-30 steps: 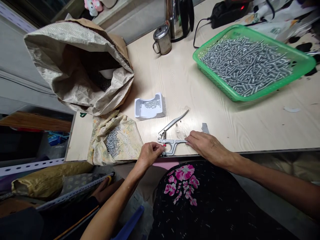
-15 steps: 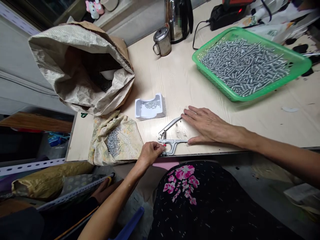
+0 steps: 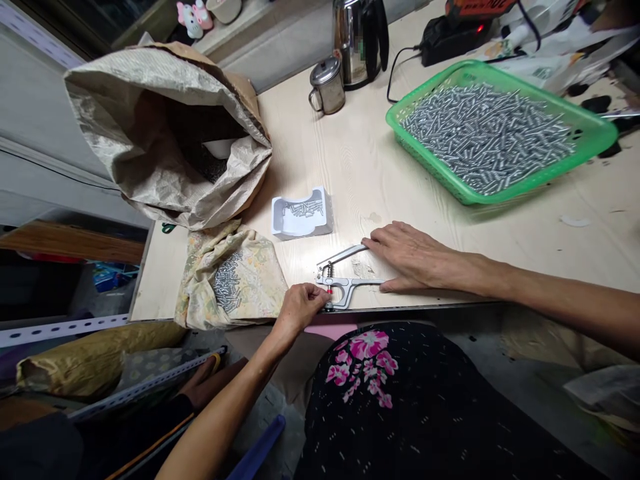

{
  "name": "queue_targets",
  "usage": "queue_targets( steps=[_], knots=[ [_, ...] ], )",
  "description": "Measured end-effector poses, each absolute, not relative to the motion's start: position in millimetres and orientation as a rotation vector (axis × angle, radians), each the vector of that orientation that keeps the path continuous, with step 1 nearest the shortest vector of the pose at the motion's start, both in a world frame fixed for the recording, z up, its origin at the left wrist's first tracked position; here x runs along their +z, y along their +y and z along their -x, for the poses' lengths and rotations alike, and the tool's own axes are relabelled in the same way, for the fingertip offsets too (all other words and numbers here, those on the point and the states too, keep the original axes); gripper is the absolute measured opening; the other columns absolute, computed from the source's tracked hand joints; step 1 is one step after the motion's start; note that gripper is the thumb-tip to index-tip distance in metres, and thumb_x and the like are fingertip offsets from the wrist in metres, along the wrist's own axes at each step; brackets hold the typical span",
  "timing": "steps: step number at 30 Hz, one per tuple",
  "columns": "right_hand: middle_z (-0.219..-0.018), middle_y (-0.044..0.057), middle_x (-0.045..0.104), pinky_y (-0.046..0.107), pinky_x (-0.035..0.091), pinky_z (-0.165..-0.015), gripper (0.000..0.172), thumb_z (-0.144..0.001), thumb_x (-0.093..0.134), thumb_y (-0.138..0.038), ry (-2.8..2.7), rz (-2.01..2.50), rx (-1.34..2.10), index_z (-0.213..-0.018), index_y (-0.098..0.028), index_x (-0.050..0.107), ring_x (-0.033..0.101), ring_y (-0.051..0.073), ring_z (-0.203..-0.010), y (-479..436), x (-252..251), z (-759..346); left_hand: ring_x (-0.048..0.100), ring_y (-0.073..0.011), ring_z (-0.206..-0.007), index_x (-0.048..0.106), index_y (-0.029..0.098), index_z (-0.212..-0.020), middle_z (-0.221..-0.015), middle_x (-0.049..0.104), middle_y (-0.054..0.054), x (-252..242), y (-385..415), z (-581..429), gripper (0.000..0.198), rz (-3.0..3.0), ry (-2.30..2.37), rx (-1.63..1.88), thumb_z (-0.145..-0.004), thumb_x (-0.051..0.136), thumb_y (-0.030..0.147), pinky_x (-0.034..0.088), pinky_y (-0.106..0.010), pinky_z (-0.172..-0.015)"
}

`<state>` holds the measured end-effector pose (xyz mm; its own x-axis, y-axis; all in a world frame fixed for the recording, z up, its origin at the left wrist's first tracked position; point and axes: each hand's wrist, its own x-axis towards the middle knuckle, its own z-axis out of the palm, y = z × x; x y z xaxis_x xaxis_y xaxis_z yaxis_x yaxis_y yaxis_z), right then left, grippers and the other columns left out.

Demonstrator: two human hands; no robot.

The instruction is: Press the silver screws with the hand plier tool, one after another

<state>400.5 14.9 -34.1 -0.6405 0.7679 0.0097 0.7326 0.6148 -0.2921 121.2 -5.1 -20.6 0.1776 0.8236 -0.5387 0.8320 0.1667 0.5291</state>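
Silver snap-fastener pliers (image 3: 345, 285) with a coiled spring and a red part at the jaw lie near the table's front edge. My right hand (image 3: 413, 257) grips their handles, fingers over the upper one and thumb at the lower one. At the jaw, the thumb and fingertips of my left hand (image 3: 304, 307) are pinched together; whatever small thing they hold is hidden. Beside my left hand, a patterned cloth (image 3: 260, 273) carries a heap of small metal pieces (image 3: 229, 283). Behind the pliers stands a white box (image 3: 300, 227) with several slim metal pieces (image 3: 306, 209) inside.
A green basket (image 3: 465, 193) full of metal pieces stands at the back right. An open paper sack (image 3: 170, 193) is at the left. Farther back are a lidded metal cup (image 3: 328, 87), a kettle (image 3: 356, 47) and a black charger (image 3: 445, 43) with a cable.
My right hand's fingers have curled in and lowered the upper handle a little toward the lower one. My left hand stays at the jaw. The view has shifted slightly.
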Motion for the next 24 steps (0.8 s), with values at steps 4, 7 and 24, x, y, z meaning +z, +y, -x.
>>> queue_targets(
  steps=[4, 7, 24],
  knots=[
    [-0.110, 0.015, 0.056, 0.042, 0.041, -0.087, 0.042, -0.085, 0.064, -0.042, -2.684, 1.252, 0.424, -0.115, -0.014, 0.054, 0.050, 0.029, -0.098, 7.0, -30.2, -399.0, 0.060, -0.0253, -0.093, 0.070, 0.014, -0.093, -0.094, 0.068, -0.011, -13.4, -18.0, -137.0, 0.023, -2.165, 1.637, 0.146, -0.088, 0.063, 0.034, 0.049, -0.038, -0.082],
    [-0.110, 0.014, 0.056, 0.040, 0.040, -0.085, 0.034, -0.089, 0.059, -0.037, -2.644, 1.250, 0.448, -0.114, -0.014, 0.055, 0.050, 0.027, -0.097, 3.0, -32.3, -396.8, 0.052, -0.0321, -0.119, 0.060, 0.013, -0.122, -0.128, 0.060, -0.017, -16.7, -14.3, -159.0, 0.043, -2.562, 1.370, 0.212, -0.086, 0.069, 0.035, 0.046, -0.047, -0.099],
    [-0.084, 0.008, 0.060, 0.033, 0.038, -0.072, 0.025, -0.099, 0.046, -0.028, -2.584, 1.347, 0.369, -0.086, -0.016, 0.063, 0.052, 0.019, -0.079, 9.6, -46.6, -387.0, 0.052, -0.0242, -0.093, 0.063, 0.016, -0.105, -0.094, 0.062, -0.008, -37.3, 23.2, -192.0, 0.022, -2.623, 1.142, 0.096, -0.098, 0.050, 0.033, 0.047, -0.039, -0.082]
  ],
)
